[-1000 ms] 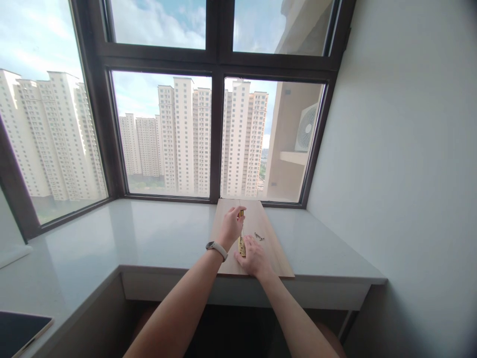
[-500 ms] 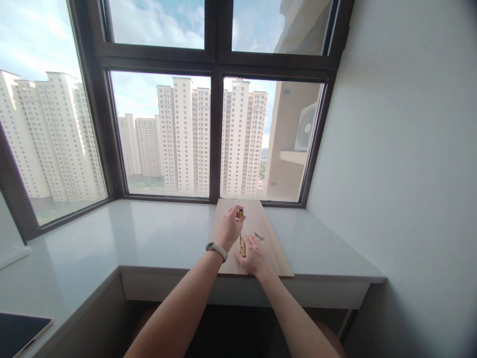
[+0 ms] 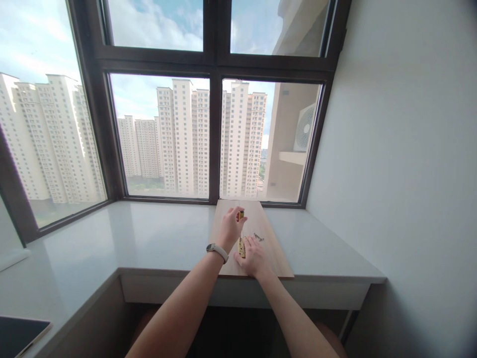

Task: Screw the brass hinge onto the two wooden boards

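Observation:
My left hand (image 3: 231, 226), a watch on its wrist, is closed around the yellow, black and red handle of a screwdriver (image 3: 241, 216). The thin shaft points down, and its tip meets a gold-coloured metal piece with holes, perhaps a hinge (image 3: 241, 249). With thumb and fingers, my right hand (image 3: 252, 254) grips that piece against a wooden board (image 3: 274, 256). Just beyond the right fingertips lie a few small dark screws (image 3: 258, 237), too small to count surely. The point where the screwdriver tip touches is hard to make out.
The board rests on a pale glossy windowsill counter (image 3: 167, 233), reaching from its front edge to the window frame (image 3: 214, 149). A white wall (image 3: 391, 149) bounds the right side. A dark flat device (image 3: 22, 335) lies at the lower left.
Both hands stay almost in place. The fingers on the screwdriver handle have shifted slightly, and the whole view has moved a little.

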The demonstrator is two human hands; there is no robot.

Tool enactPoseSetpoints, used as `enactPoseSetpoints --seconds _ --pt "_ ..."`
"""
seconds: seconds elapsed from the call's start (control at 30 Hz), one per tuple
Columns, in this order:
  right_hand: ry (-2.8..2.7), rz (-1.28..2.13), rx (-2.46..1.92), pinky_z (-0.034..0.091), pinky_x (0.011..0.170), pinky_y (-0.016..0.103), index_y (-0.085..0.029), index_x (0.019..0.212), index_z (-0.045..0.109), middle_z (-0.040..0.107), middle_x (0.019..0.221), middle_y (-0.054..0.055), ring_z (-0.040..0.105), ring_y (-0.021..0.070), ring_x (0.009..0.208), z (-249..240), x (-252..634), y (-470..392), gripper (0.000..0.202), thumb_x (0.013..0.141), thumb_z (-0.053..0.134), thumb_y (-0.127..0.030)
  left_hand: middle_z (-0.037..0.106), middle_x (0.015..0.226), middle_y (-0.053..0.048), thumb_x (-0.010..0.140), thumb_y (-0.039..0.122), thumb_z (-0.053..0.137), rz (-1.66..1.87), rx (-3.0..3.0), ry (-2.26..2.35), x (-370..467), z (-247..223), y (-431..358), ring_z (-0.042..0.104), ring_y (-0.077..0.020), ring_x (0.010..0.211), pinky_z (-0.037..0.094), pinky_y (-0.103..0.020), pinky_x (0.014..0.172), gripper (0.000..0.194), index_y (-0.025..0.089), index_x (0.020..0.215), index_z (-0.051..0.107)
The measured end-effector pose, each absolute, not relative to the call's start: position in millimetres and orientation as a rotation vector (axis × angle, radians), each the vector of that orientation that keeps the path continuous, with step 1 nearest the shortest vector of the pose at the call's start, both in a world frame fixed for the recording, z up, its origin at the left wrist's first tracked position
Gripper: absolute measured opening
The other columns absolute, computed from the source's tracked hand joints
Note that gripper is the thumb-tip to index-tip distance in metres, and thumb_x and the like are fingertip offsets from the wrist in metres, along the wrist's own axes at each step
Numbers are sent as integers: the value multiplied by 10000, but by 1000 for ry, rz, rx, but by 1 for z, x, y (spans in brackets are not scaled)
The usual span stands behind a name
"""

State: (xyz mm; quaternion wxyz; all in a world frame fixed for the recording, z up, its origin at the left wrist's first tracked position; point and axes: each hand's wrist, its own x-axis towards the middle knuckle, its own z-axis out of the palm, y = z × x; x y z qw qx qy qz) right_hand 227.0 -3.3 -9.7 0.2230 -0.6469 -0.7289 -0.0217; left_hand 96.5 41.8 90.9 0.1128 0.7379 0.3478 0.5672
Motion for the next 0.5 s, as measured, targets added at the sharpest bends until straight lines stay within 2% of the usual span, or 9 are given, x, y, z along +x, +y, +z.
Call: enactPoseSetpoints --seconds 0.27,0.5 --pt "-2005 -55 -1798 197 1225 430 -114 1518 454 410 1574 161 316 326 1482 -10 227 -2 805 893 482 -620 661 996 -64 921 112 585 1652 2123 992 97 94 43 665 -164 819 564 -315 760 304 239 1186 662" --pt "-2012 -57 -1791 194 1226 425 -96 1522 444 397 1579 170 305 327 1487 -12 228 -1 826 893 468 -631 631 930 -38 889 211 687 1681 2155 1004 96 96 38 649 -149 751 567 -310 737 184 233 1072 694"
